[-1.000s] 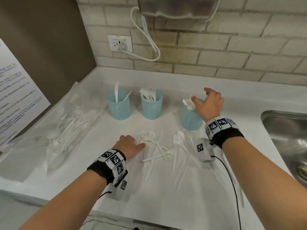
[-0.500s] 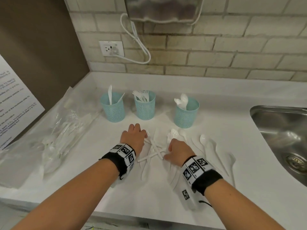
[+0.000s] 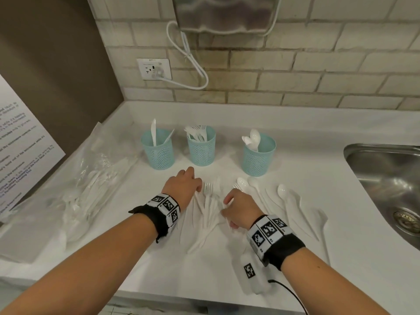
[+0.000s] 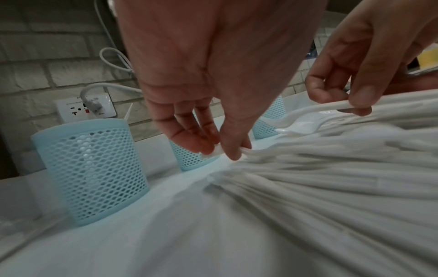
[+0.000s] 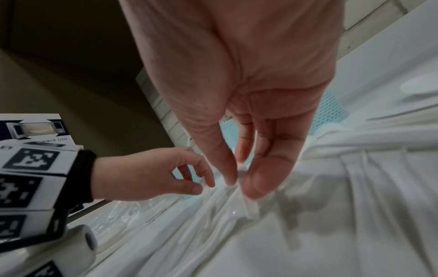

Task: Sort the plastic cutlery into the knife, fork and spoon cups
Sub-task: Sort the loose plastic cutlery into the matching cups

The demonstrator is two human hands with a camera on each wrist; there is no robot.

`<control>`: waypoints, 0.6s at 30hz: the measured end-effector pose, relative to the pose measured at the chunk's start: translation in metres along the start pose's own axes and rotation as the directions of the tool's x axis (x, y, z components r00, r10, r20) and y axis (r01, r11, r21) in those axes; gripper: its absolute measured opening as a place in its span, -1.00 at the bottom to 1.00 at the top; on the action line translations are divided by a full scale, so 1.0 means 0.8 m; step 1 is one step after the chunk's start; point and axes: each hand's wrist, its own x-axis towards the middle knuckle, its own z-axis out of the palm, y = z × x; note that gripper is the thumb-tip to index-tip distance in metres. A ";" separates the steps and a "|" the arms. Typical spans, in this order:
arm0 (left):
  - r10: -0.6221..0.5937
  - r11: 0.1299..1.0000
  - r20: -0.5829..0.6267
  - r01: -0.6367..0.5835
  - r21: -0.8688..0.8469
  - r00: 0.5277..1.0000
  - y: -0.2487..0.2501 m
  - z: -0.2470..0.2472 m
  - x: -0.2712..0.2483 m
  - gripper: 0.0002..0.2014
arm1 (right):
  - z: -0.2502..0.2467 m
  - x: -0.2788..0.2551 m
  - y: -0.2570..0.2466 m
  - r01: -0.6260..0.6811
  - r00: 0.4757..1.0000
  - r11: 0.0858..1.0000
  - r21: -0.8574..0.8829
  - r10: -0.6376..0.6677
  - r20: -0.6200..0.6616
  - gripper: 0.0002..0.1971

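Worktop, head view: white counter (image 3: 295, 258) against a brick wall; your knife cup (image 3: 158, 150), fork cup (image 3: 201, 146) and spoon cup (image 3: 259, 155) stand in a row toward the back edge, each already part filled.
Left to do: the loose cutlery pile (image 3: 210, 210) lies mid-counter between your hands; spoons (image 3: 283, 192) lie toward the sink (image 3: 386, 189) side.
Left wrist view: your left hand (image 4: 213, 75) pinches a white piece at its fingertips.
Right wrist view: your right hand (image 5: 249, 93) pinches a white handle; type unclear.
In the way: a clear bag (image 3: 75, 189) sits along the left edge, clear of the cups.
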 end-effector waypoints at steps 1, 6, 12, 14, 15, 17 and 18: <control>0.011 1.000 0.015 -0.010 -0.015 1.000 -0.001 0.000 -0.001 -0.70 | 0.006 0.001 -0.003 0.011 1.000 1.000 0.004 -0.011 0.011 -0.82; -0.045 0.995 -0.034 0.041 -0.088 0.998 0.004 0.000 -0.017 -0.77 | 0.026 0.005 -0.012 0.024 1.000 0.999 0.038 -0.024 0.017 -0.81; -0.067 0.989 0.271 0.100 -0.109 0.960 0.047 -0.012 -0.053 -0.59 | 0.011 0.011 -0.010 0.029 0.996 0.998 0.050 -0.025 -0.084 -0.80; -0.035 0.994 0.320 0.065 -0.083 0.947 0.062 -0.005 -0.054 -0.56 | 0.001 0.009 -0.006 0.022 0.995 0.997 0.069 -0.016 -0.094 -0.80; -0.027 0.994 0.325 0.059 -0.088 0.945 0.067 -0.002 -0.053 -0.58 | -0.003 0.008 -0.004 0.020 0.995 0.997 0.077 -0.012 -0.095 -0.80; -0.039 0.991 0.327 0.079 -0.109 0.944 0.074 0.001 -0.049 -0.61 | -0.008 0.004 0.003 0.008 0.995 0.998 0.070 -0.001 -0.101 -0.80; -0.051 0.988 0.325 0.095 -0.121 0.944 0.076 0.002 -0.047 -0.63 | -0.009 0.003 0.006 0.000 0.994 0.998 0.065 0.007 -0.107 -0.80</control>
